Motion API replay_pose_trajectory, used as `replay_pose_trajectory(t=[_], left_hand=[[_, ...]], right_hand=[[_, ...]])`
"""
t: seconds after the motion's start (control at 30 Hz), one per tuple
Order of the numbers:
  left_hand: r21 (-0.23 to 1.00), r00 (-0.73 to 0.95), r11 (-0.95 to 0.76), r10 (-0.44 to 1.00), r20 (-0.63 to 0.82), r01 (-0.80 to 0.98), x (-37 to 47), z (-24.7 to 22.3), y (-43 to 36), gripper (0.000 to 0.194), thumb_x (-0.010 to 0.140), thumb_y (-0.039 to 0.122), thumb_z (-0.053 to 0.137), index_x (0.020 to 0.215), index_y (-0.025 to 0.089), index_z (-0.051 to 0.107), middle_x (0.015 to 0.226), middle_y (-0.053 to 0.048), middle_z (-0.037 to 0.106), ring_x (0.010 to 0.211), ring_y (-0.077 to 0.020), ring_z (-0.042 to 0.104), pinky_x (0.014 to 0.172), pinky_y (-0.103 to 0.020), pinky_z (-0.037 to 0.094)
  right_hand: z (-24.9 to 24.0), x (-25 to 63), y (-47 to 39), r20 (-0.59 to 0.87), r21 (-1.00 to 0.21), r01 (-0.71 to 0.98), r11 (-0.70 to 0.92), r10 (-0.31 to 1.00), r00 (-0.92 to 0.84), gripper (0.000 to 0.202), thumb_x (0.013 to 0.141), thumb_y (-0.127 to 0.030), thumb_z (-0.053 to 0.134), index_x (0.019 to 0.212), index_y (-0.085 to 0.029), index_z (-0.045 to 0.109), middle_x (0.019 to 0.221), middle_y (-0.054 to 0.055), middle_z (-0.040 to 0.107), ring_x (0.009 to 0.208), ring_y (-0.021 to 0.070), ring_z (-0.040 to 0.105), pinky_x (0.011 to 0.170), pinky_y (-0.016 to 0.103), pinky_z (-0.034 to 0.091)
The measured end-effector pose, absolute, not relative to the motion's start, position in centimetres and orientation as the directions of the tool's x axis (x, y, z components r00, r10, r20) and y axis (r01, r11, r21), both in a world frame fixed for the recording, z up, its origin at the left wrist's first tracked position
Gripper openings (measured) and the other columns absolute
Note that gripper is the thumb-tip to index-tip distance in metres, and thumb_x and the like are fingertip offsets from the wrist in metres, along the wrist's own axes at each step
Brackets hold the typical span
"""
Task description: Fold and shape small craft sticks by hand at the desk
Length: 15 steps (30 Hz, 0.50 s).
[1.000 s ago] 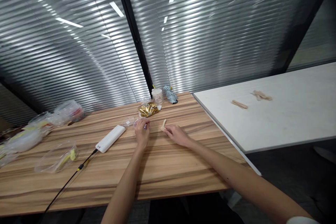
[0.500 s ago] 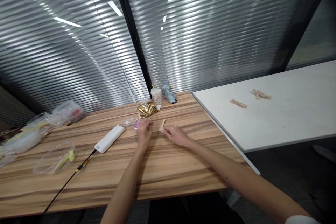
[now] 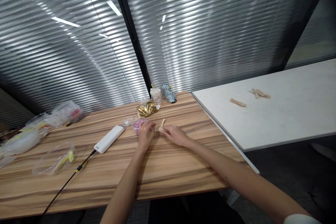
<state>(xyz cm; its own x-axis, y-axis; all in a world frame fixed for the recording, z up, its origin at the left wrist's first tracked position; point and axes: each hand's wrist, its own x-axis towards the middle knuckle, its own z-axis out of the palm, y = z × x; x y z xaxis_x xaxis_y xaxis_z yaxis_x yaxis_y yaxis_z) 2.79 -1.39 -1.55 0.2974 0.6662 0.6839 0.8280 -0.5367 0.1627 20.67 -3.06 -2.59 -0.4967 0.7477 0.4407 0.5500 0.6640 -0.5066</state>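
Observation:
My right hand [image 3: 175, 135] pinches the lower end of a short cream-coloured strip [image 3: 163, 123], which points up and away from me over the wooden table. Its exact kind is too small to tell. My left hand [image 3: 146, 133] is closed in a pinch just left of the strip and apart from it; whatever its fingertips hold is too small to make out. Partly behind that hand stands a round clear tub [image 3: 136, 125] of small pink and purple pieces. A clear lid [image 3: 127, 121] lies to the tub's left.
Behind the tub are a gold foil packet [image 3: 147, 109], a white cup [image 3: 156, 95] and a crumpled blue wrapper [image 3: 169, 94]. A white power bank [image 3: 109, 139] with a black cable lies left. Plastic bags [image 3: 23, 143] fill the left side. Beige strips [image 3: 259, 93] rest on the white table.
My left hand has moved slightly right, away from the tub and toward the cream strip, uncovering more of the tub. The right hand keeps its hold on the strip.

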Motion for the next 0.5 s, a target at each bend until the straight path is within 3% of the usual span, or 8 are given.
replay_pose_trajectory(t=[0.5], left_hand=[[0.139,0.318,-0.535,0.670,0.671,0.833,2.82,-1.66,-1.35,0.015,0.077,0.015,0.047,0.078,0.021,0.060,0.078,-0.002,0.063,0.079,-0.0169,0.055,0.086,-0.037,0.034]], right_hand=[[-2.39,20.74,-3.27,0.427,-0.491,0.570,0.659,0.752,-0.502,0.027,0.089,-0.032,0.037,0.089,-0.017,0.060,0.087,0.006,0.065,0.078,0.0168,0.058,0.066,0.023,0.036]])
